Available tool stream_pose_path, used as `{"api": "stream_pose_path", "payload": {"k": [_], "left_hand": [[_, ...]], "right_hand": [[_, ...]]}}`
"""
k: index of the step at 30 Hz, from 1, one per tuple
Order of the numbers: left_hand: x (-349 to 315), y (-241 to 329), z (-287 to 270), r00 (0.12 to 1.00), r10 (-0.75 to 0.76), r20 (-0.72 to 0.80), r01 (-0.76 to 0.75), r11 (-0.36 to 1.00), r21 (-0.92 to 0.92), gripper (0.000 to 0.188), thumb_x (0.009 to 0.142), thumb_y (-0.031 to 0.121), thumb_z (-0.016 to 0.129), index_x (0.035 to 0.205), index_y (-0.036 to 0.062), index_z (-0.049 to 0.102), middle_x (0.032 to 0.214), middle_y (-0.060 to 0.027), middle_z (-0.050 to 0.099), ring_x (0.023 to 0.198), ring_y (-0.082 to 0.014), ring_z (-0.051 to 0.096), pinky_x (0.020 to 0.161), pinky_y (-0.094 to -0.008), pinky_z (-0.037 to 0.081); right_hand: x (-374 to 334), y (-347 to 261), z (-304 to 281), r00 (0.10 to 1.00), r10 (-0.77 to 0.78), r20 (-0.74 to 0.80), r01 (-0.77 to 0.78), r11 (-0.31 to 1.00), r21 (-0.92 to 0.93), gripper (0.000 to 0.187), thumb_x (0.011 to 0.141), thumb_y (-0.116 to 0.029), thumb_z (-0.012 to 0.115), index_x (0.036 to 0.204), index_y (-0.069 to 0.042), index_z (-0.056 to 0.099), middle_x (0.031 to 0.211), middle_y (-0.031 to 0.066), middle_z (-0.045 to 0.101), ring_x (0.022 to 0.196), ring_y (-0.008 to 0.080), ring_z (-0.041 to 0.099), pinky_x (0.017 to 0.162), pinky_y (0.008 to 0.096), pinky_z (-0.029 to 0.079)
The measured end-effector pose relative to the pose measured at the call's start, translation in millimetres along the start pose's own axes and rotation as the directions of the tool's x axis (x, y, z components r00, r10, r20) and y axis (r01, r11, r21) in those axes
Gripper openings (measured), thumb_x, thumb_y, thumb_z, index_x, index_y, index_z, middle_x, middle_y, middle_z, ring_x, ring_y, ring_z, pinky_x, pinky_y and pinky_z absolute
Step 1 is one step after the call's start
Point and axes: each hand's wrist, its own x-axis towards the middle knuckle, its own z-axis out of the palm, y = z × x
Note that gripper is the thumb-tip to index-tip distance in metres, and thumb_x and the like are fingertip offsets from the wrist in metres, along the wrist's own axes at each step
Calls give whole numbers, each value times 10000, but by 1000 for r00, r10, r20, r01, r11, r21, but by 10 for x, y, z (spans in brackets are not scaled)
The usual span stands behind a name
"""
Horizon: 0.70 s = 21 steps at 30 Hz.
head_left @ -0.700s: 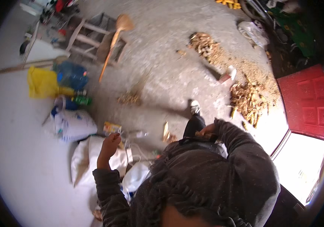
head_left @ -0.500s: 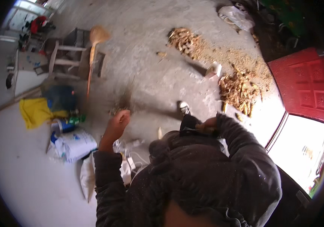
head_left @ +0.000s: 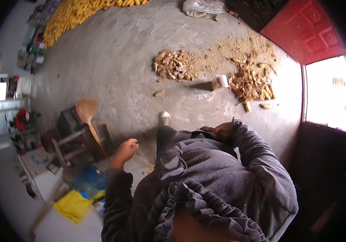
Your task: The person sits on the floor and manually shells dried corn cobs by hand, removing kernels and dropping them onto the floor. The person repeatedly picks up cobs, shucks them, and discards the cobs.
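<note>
Left hand (head_left: 127,150) curled in on itself, nothing visible in it, held out from the body, probably for balance; right hand (head_left: 223,131) tucked at the jacket (head_left: 209,157) front, half hidden by its cuff, contents impossible to tell. Broom (head_left: 87,109) nearest the left hand, bristles up against a wooden frame (head_left: 69,141), presumably leaned off the floor (head_left: 116,60). White container (head_left: 220,81) and husk heap (head_left: 253,82) obstruct floor toward the red door's (head_left: 308,30) edge.
</note>
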Motion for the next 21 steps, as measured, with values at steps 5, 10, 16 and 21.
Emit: {"api": "stream_pose_path", "payload": {"k": [5,10,16,21], "left_hand": [[1030,117,-938,996,71,45,-76,991,108,297,768,214,538,1007,39,514,909,-157,587,845,-273,567,735,-338,437],[2050,872,-1350,955,272,119,-280,958,56,296,780,209,522,1024,43,510,931,-152,584,856,-258,567,737,-332,440],[2931,1574,-1425,894,366,260,-385,922,28,300,796,165,521,1064,31,497,931,-117,582,859,-192,558,743,-300,441],[3595,1422,-1920,939,215,270,-275,938,210,281,753,201,537,979,34,537,901,-154,596,867,-270,570,749,-335,439]], "right_hand": [[224,-453,278,968,-242,-62,119,667,-735,232,774,-244,422,888,-98,562,753,84,577,652,200,537,602,326,421],[524,-620,287,986,-146,80,47,702,711,207,708,-153,481,875,-57,558,724,84,579,604,177,528,568,289,422],[401,-1087,-286,764,-619,-182,476,730,-490,59,713,-135,483,719,-88,518,626,39,520,535,132,458,509,247,368],[551,-1244,-743,636,-713,-296,522,680,-515,160,796,-116,379,652,-122,450,588,4,456,550,84,371,516,247,331]]}}
